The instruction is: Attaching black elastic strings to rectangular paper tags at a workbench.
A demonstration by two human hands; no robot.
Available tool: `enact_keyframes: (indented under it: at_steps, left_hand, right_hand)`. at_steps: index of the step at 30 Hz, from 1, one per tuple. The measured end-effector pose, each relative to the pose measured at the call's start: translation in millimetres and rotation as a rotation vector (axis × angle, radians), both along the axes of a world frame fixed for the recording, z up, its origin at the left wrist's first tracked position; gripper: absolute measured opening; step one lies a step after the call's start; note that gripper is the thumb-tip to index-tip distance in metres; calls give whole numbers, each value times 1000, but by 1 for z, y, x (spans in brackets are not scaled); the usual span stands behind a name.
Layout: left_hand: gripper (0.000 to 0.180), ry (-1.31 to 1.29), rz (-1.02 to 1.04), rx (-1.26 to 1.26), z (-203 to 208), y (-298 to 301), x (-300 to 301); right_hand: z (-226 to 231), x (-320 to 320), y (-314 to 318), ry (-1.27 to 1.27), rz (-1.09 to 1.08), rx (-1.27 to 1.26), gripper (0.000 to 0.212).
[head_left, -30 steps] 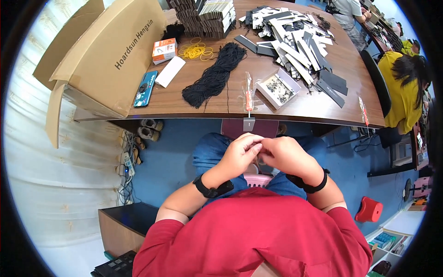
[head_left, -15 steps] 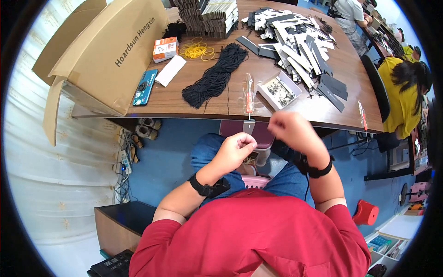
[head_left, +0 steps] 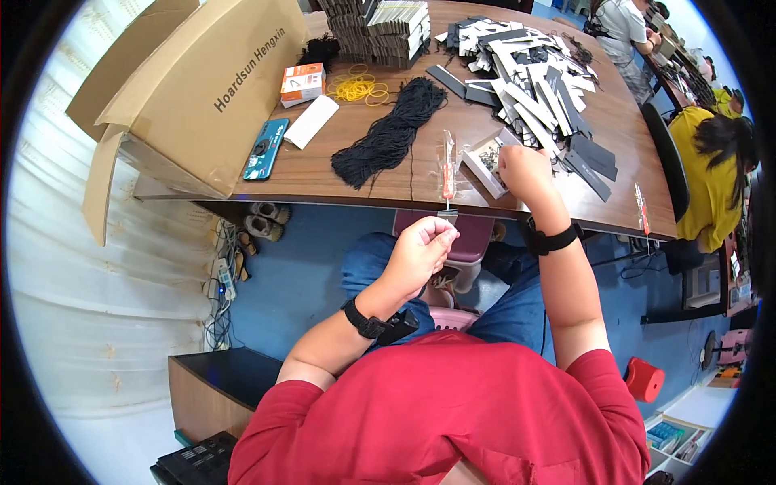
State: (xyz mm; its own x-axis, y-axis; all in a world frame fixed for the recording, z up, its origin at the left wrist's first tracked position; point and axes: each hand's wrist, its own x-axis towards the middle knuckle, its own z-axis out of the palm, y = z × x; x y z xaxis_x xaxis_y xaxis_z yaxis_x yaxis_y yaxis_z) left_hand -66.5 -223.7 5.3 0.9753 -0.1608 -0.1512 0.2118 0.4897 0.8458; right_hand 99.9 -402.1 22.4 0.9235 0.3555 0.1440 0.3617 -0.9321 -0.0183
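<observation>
My left hand (head_left: 422, 252) is pinched closed just off the table's front edge. Between its fingertips, anything held is hidden or too small to name. Close beyond it, a small grey tag (head_left: 448, 215) hangs at the edge, below a red-and-clear stick-like piece (head_left: 448, 184) on the tabletop. Over a small white open box (head_left: 482, 176) is my right hand (head_left: 527, 174), its fingers curled in and partly hidden. Small dark pieces lie in that box. Left of it rests a bundle of black cord (head_left: 386, 137).
Black and white tags (head_left: 529, 89) lie heaped at the far right of the brown table (head_left: 315, 174). Stacked tags (head_left: 376, 32), yellow bands (head_left: 356, 86), an orange-white box (head_left: 302, 84), a phone (head_left: 266, 150) and a large carton (head_left: 186, 105) stand left. A person in yellow (head_left: 705, 182) sits at right.
My right hand has moved away from me and to the right, over the white box. My left hand has shifted slightly toward the hanging tag. The view has shifted a little.
</observation>
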Motion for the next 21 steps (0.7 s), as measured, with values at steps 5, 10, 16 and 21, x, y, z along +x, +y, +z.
enact_keyframes:
  at_steps: [5,10,16,21]
  left_hand:
    - [12,10,36,-18,-2,1,1]
    - [11,30,46,-35,-1,0,1]
    - [11,-27,141,29,-3,-3,1]
    - [11,-269,281,308,0,-9,-1]
  right_hand:
    - [-10,-6,-11,-236,45,294,8]
    - [-6,-17,-13,-317,-24,695,10]
    - [23,-84,-3,1085,102,2054,9]
    - [5,-108,16,1456,60,1999,7]
